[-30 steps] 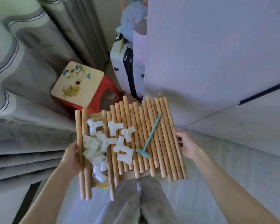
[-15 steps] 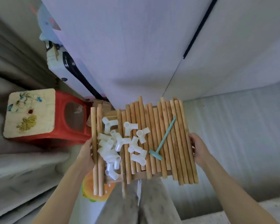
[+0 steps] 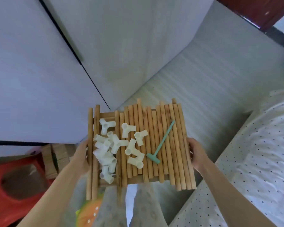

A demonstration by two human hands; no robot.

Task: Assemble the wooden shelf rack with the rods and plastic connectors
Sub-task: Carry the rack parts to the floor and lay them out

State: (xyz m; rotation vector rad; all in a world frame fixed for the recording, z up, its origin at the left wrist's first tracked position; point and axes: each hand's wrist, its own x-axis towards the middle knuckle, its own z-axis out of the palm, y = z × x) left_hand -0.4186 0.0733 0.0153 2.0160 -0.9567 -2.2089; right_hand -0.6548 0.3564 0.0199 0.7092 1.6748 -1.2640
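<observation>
— While both hands carry the load, what lies around it?

— A grey cabinet (image 3: 39, 71) with a dark seam rises behind and to the left. A pale ribbed floor (image 3: 211, 82) runs to the right. A dotted white bedspread (image 3: 261, 161) fills the lower right corner. A red stool (image 3: 15, 185) sits at lower left, with a cardboard stack (image 3: 56, 158) just beside it. The person's grey trouser legs (image 3: 143, 205) show directly under the load, next to an orange-and-yellow item (image 3: 87, 213) too blurred to identify.

— And the load itself?

— A wooden frame (image 3: 108, 114) is held level in the air, between the hands. Rods (image 3: 162, 141) lie across it side by side, packed close on the right, with gaps on the left. White connectors (image 3: 112, 143) are heaped on the left half, some touching one another. A teal mallet (image 3: 161, 144) lies slanted on the rods, just beside the connectors.

— How do the hands sit?

— The left hand (image 3: 82, 156) grips the left edge, thumb against the outer rods; its fingers are hidden underneath. The right hand (image 3: 197, 154) grips the right edge, thumb on top of the outermost rod, fingers curled below.

— Anything in the way? Any writing?

— The cabinet stands close ahead of the load. No lettering can be read on anything.
</observation>
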